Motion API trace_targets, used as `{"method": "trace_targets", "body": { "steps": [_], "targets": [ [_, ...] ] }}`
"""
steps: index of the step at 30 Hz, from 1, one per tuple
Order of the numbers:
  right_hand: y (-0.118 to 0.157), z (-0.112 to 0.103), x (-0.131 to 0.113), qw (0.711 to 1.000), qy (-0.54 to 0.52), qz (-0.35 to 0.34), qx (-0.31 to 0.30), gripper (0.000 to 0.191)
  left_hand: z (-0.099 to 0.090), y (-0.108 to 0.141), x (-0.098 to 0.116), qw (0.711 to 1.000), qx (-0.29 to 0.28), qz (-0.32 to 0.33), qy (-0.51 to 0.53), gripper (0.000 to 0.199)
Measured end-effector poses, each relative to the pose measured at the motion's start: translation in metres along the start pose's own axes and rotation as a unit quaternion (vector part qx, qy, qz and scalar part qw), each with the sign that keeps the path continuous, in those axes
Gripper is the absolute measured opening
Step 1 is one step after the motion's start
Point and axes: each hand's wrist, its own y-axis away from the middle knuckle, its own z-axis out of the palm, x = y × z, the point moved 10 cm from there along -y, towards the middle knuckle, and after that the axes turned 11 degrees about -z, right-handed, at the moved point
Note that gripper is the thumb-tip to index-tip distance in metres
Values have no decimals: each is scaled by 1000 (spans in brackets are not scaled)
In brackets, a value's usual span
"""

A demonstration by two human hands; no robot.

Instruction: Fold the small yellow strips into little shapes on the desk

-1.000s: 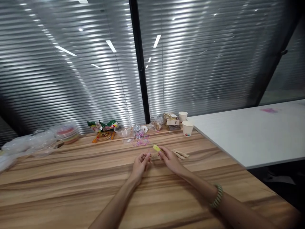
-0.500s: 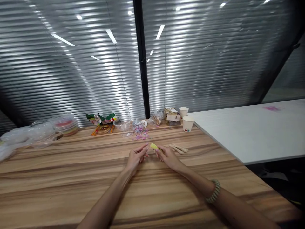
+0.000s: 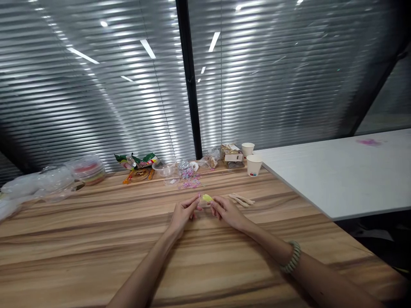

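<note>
Over the middle of the wooden table, my left hand (image 3: 186, 212) pinches a tiny pink piece (image 3: 199, 196) between thumb and fingertips. My right hand (image 3: 225, 209) is closed around a short piece with a bright yellow end (image 3: 207, 198); the rest of it is hidden in the fingers. The yellow end points left, close to the pink piece, and I cannot tell whether they touch. Right of my right hand lie several tan sticks (image 3: 240, 199). Beyond my hands, pink and purple bits (image 3: 192, 184) are scattered near a clear container of similar bits (image 3: 186, 171).
A clear bowl (image 3: 165, 170), green snack bag (image 3: 138, 160) and orange packet (image 3: 136, 175) stand along the back. Paper cups (image 3: 254, 166) and a box (image 3: 233, 154) are at back right. Stacked clear tubs (image 3: 88, 169) sit left. A white table (image 3: 321, 179) adjoins at right.
My hands hold nearly the same place, with the fingers shifted slightly around the pink piece and the yellow-ended piece. The view has tilted a little.
</note>
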Motion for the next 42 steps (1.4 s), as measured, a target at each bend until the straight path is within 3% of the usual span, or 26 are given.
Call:
{"method": "trace_targets", "body": {
  "steps": [8,13,19,24,29,33,35,37,39,42],
  "targets": [
    [1,7,2,1000,-7,5,-30,40,1,2,1,999,-7,15,-49,55],
    [1,8,-3,996,72,-28,-50,40,-2,6,14,989,16,73,-128,50],
    [3,7,-9,983,161,-61,-64,33,7,12,25,972,24,136,-192,35],
    [4,4,-23,980,165,-103,-29,24,8,8,15,976,15,113,-184,35],
    [2,-9,-17,989,124,-70,41,30,12,6,11,980,4,87,-181,33],
    [2,-19,7,995,44,0,88,36,24,22,32,963,6,172,-206,26],
    [2,-18,11,996,14,18,85,38,29,38,48,951,3,242,-192,20],
    [1,-15,7,997,8,17,75,39,33,48,56,949,-20,273,-155,18],
    [0,-14,0,997,20,9,74,38,36,47,52,963,-51,237,-115,18],
    [2,-15,-7,995,43,-12,93,34,36,31,32,988,-77,129,-25,22]
  ]
}}
